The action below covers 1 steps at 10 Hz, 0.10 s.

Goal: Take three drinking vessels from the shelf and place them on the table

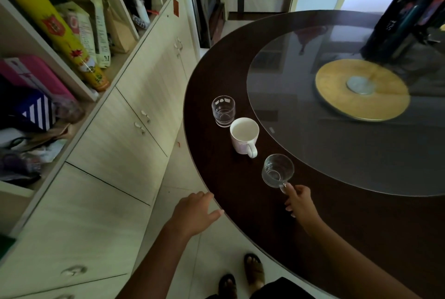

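Three drinking vessels stand in a curved row on the dark round table (240, 202), along its rim beside the glass turntable (337, 149): one clear glass tumbler (223, 110) farthest from the person, one white mug (244, 135) in the middle with its handle turned toward the person, and one clear glass cup (277, 170) nearest. The tumbler and mug sit just beside each other; the glass cup stands a little apart from the mug. The right hand (299, 200) reaches over the table, its fingers (289, 189) pinched narrowly on the handle of the glass cup, whose base appears to rest on the table, though the picture does not make that certain. The left hand (196, 212) hovers at the table's edge, palm down, fingers spread loosely and holding nothing, its fingertips just at the rim. On the turntable lies one round yellow disc (337, 86), and one dark appliance (409, 21) stands beyond it. To the left is the shelf (125, 62) above pale cabinet doors, crowded with a yellow bottle (48, 21), packets and boxes. Two sandalled feet show on the tiled floor (183, 171) below.
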Motion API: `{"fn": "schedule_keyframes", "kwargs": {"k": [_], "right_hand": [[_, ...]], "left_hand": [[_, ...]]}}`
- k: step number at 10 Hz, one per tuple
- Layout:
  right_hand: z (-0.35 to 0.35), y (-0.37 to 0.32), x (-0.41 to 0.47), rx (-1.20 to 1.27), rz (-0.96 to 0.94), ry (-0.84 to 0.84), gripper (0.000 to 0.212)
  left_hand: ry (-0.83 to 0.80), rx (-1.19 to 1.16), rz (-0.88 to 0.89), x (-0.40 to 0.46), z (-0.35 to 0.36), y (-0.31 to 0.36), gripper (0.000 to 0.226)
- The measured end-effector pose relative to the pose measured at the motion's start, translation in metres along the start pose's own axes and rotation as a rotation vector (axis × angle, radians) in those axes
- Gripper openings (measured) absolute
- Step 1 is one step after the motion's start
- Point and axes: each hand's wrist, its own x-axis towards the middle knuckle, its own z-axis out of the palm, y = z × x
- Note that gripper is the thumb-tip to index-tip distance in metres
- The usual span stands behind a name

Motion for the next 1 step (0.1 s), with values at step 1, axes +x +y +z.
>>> {"fn": "schedule_keyframes", "kwargs": {"k": [1], "right_hand": [[-0.0030, -0.0021, -0.0160, -0.107, 0.031, -0.041, 0.050]], "left_hand": [[0.014, 0.010, 0.009, -0.0015, 0.0007, 0.0016, 0.063]]}}
